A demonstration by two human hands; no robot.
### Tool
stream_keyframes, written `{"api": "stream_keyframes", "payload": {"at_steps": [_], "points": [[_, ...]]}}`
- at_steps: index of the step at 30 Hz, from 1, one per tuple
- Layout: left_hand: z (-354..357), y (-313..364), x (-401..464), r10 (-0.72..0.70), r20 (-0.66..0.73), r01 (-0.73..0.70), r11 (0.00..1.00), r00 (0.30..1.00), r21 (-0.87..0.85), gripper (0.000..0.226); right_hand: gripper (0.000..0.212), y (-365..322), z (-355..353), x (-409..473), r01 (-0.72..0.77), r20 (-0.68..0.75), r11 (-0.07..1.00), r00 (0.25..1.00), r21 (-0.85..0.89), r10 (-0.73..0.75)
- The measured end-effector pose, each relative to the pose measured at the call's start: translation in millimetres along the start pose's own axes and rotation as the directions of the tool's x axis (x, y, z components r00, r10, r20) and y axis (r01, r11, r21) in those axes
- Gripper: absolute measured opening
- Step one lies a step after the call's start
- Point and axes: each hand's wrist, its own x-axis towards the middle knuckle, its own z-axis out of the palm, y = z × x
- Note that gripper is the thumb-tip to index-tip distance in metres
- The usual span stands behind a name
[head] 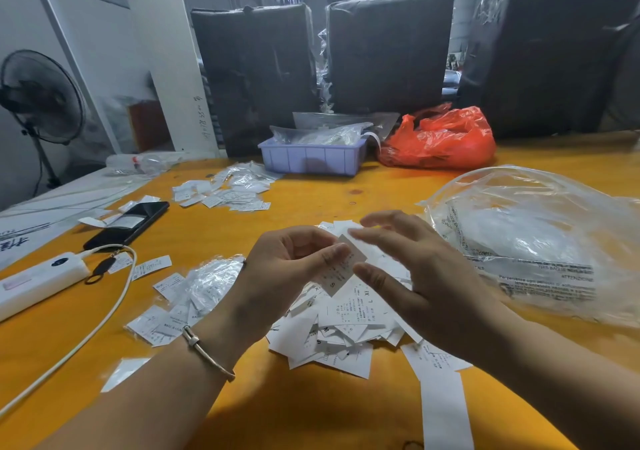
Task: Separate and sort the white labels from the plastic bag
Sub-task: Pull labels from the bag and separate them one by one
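Note:
My left hand (294,266) pinches a small white label (341,269) marked "S" between thumb and fingers, just above a loose pile of white labels (346,325) on the orange table. My right hand (412,273) hovers beside it with fingers spread and blurred, its thumb near the label's right edge; whether it touches the label I cannot tell. A large clear plastic bag (540,238) with printed warnings lies to the right. Small clear packets holding labels (194,297) sit left of my left wrist.
A second scatter of labels (228,191) lies further back. A blue tray (311,158) with plastic bags and a red bag (443,141) stand at the back. A phone (131,222), a white power bank (38,280) and its cable (104,314) are on the left.

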Motion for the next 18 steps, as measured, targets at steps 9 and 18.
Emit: {"api": "stream_keyframes", "payload": {"at_steps": [9,18], "points": [[-0.6,-2.2,0.7,0.009,0.018,-0.009,1.000,1.000,-0.003,0.012,0.022,4.6,5.1,3.5,-0.107,-0.047,0.925,0.990,0.366,0.133],[-3.5,-1.2,1.6,-0.014,0.136,0.009,0.999,0.991,0.034,0.013,0.009,6.2,5.2,3.4,-0.164,0.022,0.862,0.984,0.480,0.175]]}}
